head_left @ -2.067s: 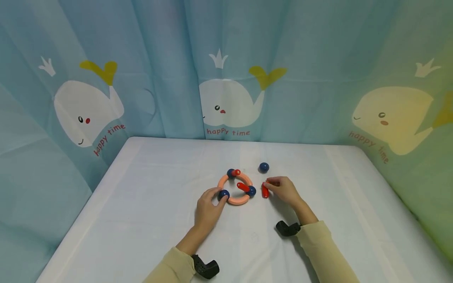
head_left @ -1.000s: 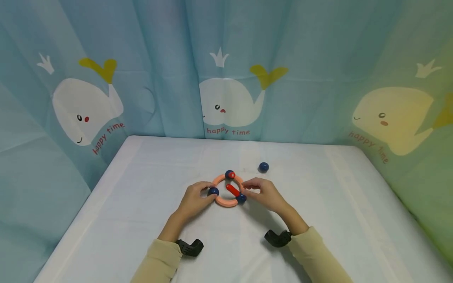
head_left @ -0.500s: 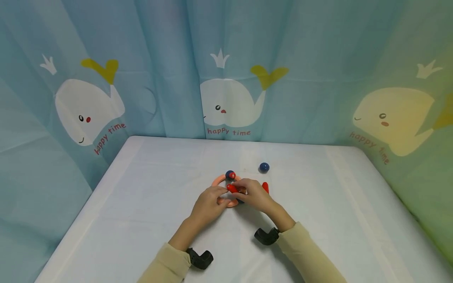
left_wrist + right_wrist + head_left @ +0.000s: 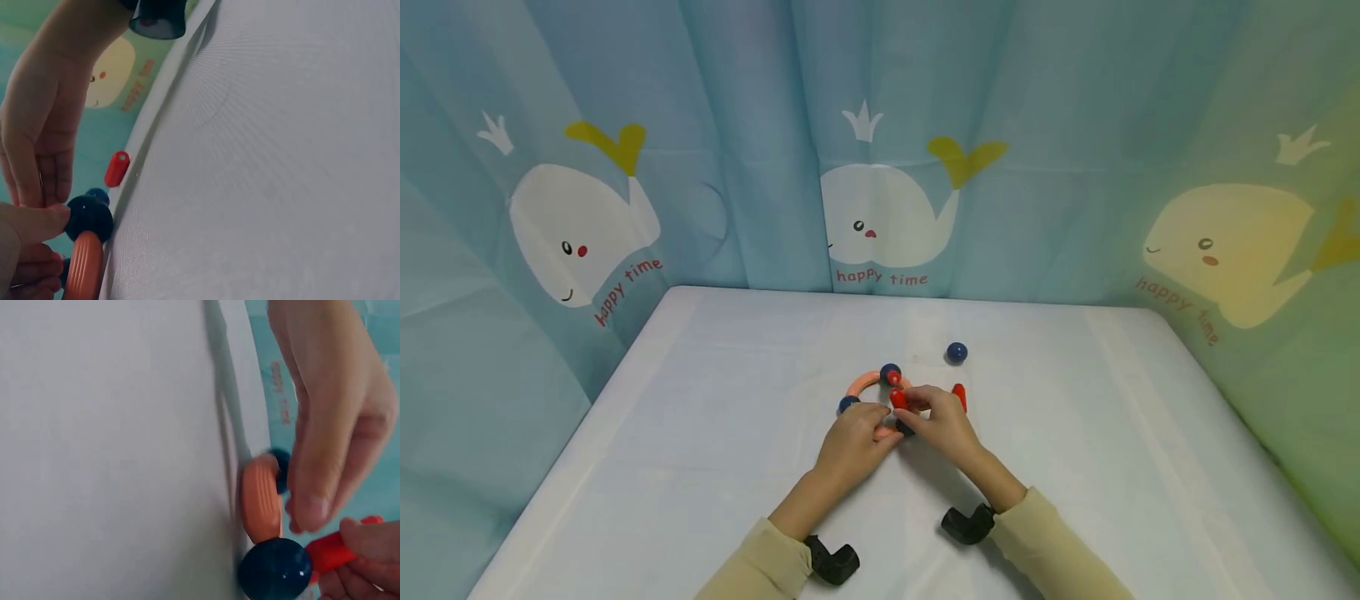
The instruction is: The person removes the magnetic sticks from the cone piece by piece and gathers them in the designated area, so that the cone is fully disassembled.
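Observation:
A ring of orange curved pieces (image 4: 863, 382) joined by blue balls lies mid-table, red rods standing on some balls. My right hand (image 4: 942, 421) pinches a red rod (image 4: 898, 398) at the ring's right-hand ball. In the right wrist view that rod (image 4: 331, 551) meets the blue ball (image 4: 275, 570). My left hand (image 4: 852, 442) is at the ring's near side, thumb and fingers around this same ball. The left wrist view has the left thumb (image 4: 34, 223) against the ball (image 4: 89, 217). Hands partly hide the ring's near and right parts.
A loose red rod (image 4: 959, 397) lies just right of the right hand. A loose blue ball (image 4: 957, 353) sits farther back on the white table (image 4: 737, 367). Blue whale-print curtains (image 4: 760, 167) hang behind the table.
The right hand has let go of the loose red rod and moved left to the rod on the ring. The left hand has shifted from the left ball to the right ball. That rod now stands steeper.

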